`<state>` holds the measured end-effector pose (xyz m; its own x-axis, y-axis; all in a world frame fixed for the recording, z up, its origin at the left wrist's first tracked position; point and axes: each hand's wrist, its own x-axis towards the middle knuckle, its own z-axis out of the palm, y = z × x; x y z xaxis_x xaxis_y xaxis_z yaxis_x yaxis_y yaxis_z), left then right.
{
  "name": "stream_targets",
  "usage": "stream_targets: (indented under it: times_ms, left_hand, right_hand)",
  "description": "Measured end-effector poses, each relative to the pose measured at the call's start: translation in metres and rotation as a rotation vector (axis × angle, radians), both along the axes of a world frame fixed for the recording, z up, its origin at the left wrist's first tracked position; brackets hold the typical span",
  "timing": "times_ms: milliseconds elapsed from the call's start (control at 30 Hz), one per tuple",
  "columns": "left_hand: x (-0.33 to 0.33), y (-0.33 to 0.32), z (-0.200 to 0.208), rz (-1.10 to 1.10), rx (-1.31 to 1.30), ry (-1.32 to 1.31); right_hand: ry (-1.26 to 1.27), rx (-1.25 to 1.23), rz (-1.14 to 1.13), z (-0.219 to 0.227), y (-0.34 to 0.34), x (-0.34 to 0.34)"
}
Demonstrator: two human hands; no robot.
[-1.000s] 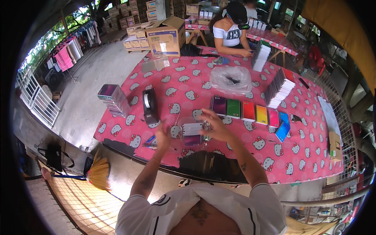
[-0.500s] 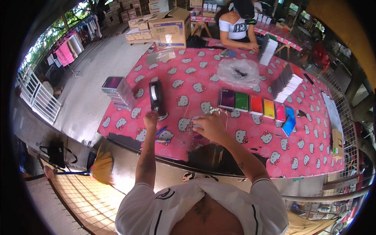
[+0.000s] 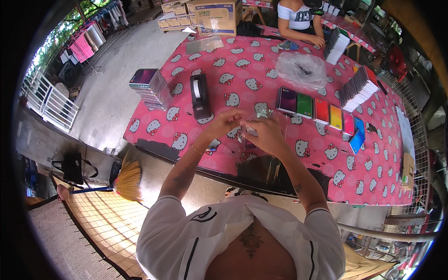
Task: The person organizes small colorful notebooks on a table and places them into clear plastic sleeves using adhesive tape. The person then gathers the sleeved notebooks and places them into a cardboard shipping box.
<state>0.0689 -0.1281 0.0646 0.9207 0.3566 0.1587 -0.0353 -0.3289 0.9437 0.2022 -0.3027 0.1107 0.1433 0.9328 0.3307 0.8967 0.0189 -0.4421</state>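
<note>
Near the front of the table, my right hand (image 3: pixel 267 134) is closed on a clear plastic wrapper (image 3: pixel 264 113), whose crinkled end glints beyond my fingers. What lies inside the wrapper is mostly hidden under the hand. My left hand (image 3: pixel 226 123) is right beside it, its fingertips pinched together near the wrapper; whatever is in that pinch is too small to make out. Just beyond the left hand stands a black tape dispenser (image 3: pixel 200 97) with a pale roll. To the right runs a row of notebooks: purple (image 3: pixel 286 100), green (image 3: pixel 304 106), red (image 3: pixel 321 110), yellow (image 3: pixel 335 116), pink and blue (image 3: pixel 357 136).
A stack of plastic-wrapped notebooks (image 3: pixel 150 88) stands at the table's left edge. Farther right are a leaning notebook stack (image 3: pixel 358 89), another tall stack (image 3: pixel 336 45) and a crumpled plastic bag (image 3: pixel 302 71). A person (image 3: pixel 301 21) sits across the table. Cardboard boxes (image 3: pixel 214 17) are behind.
My left hand has moved from beside the tape dispenser rightward to my right hand. The right hand stays at the wrapper. The whole view has shifted a little as the head moved.
</note>
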Motion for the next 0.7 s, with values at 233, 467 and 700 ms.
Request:
stream_targets:
  times_ms: [233,467,700]
  left_hand:
    - [0.007,0.019,0.015,-0.101,0.341,-0.117]
    - [0.051,-0.014,0.012,-0.047,0.627,-0.193]
    - [0.068,-0.016,-0.051,0.054,0.545,-0.115]
  right_hand:
    - [-0.111,0.153,-0.147,0.018,-0.032,0.033]
    - [0.15,-0.011,0.12,-0.063,-0.046,0.066]
    - [0.213,0.113,0.216,-0.078,-0.038,0.04]
